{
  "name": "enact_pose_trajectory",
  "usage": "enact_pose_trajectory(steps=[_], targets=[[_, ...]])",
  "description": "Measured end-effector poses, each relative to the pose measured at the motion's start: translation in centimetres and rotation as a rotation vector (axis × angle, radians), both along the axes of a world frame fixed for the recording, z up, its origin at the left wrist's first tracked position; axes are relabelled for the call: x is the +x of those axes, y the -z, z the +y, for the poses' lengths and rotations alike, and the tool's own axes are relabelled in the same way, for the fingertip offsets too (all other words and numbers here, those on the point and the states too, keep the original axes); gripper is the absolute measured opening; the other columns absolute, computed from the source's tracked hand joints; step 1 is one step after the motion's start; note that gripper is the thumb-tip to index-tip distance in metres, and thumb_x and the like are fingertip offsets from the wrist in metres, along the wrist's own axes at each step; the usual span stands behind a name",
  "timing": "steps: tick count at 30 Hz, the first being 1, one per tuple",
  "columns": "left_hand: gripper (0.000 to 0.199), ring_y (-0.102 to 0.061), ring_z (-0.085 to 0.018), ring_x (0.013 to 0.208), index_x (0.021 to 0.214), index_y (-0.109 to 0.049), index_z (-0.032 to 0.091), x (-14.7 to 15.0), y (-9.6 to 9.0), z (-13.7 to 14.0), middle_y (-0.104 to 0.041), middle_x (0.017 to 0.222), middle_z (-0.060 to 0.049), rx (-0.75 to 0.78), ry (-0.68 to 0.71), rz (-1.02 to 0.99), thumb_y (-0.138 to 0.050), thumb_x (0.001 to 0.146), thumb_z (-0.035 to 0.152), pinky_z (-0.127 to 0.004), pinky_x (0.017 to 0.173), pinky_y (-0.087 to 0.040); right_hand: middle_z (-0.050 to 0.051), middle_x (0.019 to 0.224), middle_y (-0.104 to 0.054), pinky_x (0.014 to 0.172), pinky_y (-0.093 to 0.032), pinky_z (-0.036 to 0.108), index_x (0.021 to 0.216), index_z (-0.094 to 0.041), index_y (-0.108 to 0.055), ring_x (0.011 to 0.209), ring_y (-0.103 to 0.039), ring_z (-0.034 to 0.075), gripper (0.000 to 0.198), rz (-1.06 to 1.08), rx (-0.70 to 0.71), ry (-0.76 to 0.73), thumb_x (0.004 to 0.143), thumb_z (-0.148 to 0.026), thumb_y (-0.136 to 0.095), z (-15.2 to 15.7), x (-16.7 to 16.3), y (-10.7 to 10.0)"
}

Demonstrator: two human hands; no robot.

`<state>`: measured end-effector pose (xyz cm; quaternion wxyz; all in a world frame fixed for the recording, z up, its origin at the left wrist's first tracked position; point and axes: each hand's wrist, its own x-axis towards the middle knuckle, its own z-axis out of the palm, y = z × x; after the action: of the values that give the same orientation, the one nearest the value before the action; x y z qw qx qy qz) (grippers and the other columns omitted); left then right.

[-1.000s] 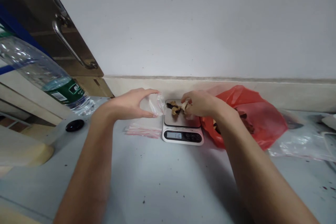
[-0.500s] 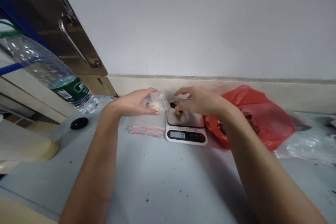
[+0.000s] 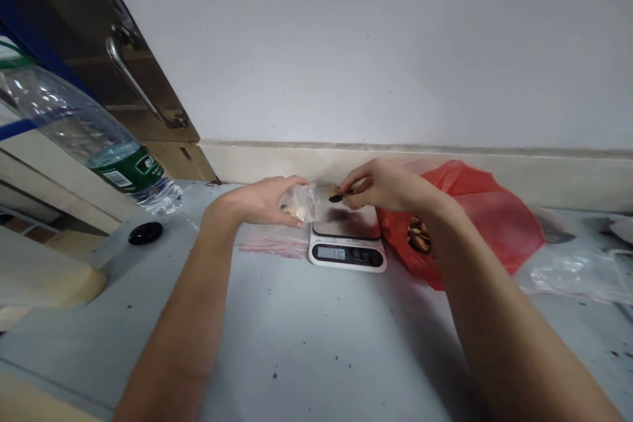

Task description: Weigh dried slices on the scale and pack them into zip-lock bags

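Observation:
My left hand (image 3: 270, 202) grips a small clear zip bag (image 3: 302, 203) with pale pieces inside, its mouth facing right. My right hand (image 3: 383, 186) pinches dark and tan dried pieces (image 3: 340, 195), perhaps dried mushroom, just above the steel plate of a white kitchen scale (image 3: 349, 256). The pieces are close to the bag's mouth but outside it. The scale's display is lit; its digits are hard to read. Right of the scale, partly behind my right forearm, a red plastic bag (image 3: 494, 211) lies open with more brown dried pieces (image 3: 419, 237) in it.
Flat zip bags (image 3: 274, 244) lie left of the scale. A black round object (image 3: 146, 233) and a water bottle (image 3: 128, 165) are farther left. Clear plastic bags (image 3: 573, 273) lie at the right. A white wall (image 3: 395, 66) rises behind the table.
My right hand has closed on the dried pieces and lifted them off the scale plate. The small zip bag in my left hand has shifted slightly right and down, towards the scale.

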<state>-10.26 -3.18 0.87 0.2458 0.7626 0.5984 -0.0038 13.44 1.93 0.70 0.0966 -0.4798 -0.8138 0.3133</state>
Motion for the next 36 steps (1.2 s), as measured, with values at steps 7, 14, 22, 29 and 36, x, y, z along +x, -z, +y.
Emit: enact_pose_trajectory(steps=[7, 14, 22, 29, 36], targets=[[0.079, -0.057, -0.032, 0.143, 0.152, -0.050, 0.025, 1.4, -0.8, -0.2, -0.058, 0.161, -0.009, 0.086, 0.065, -0.261, -0.069, 0.086, 0.064, -0.040, 0.117, -0.046, 0.003, 0.122, -0.083, 0.094, -0.061, 0.033, 0.103, -0.023, -0.086, 0.107, -0.078, 0.022, 0.023, 0.398, 0.119, -0.238, 0.088, -0.018, -0.069, -1.4, -0.2, -1.4], [0.079, -0.055, -0.031, 0.146, 0.155, -0.047, 0.026, 1.4, -1.2, -0.5, -0.058, 0.161, -0.009, 0.135, 0.037, -0.336, -0.073, 0.087, 0.058, -0.039, 0.115, -0.048, 0.007, 0.112, -0.085, 0.095, -0.064, 0.038, 0.101, -0.020, -0.085, 0.104, -0.080, 0.024, 0.019, 0.553, 0.075, -0.209, 0.087, -0.021, -0.072, -1.4, 0.8, -1.7], [0.090, -0.047, -0.036, 0.153, 0.161, -0.043, 0.026, 1.1, -0.8, -0.3, -0.048, 0.169, -0.012, 0.153, 0.076, -0.385, -0.075, 0.086, 0.062, -0.048, 0.118, -0.047, 0.010, 0.115, -0.080, 0.082, -0.066, 0.042, 0.108, -0.020, -0.083, 0.092, -0.076, 0.026, 0.027, 0.576, 0.278, -0.139, 0.083, -0.029, -0.079, -1.2, 1.5, -1.1], [0.077, -0.047, -0.034, 0.154, 0.158, -0.049, 0.029, 1.3, -1.1, -0.4, -0.047, 0.170, -0.009, 0.100, 0.222, -0.618, -0.075, 0.091, 0.058, -0.045, 0.121, -0.047, 0.010, 0.140, -0.070, 0.100, -0.061, 0.049, 0.095, -0.029, -0.084, 0.139, -0.060, 0.035, 0.015, 0.610, 0.290, -0.297, 0.083, -0.037, -0.079, -1.0, 3.2, -1.3], [0.085, -0.048, -0.037, 0.153, 0.153, -0.058, 0.027, 1.0, -0.9, 0.0, -0.052, 0.165, -0.013, 0.099, 0.270, -0.696, -0.072, 0.087, 0.079, -0.047, 0.122, -0.045, 0.009, 0.120, -0.075, 0.088, -0.062, 0.041, 0.091, -0.027, -0.083, 0.116, -0.070, 0.029, 0.017, 0.601, 0.211, -0.380, 0.086, -0.043, -0.080, -0.9, 3.2, -1.5]])
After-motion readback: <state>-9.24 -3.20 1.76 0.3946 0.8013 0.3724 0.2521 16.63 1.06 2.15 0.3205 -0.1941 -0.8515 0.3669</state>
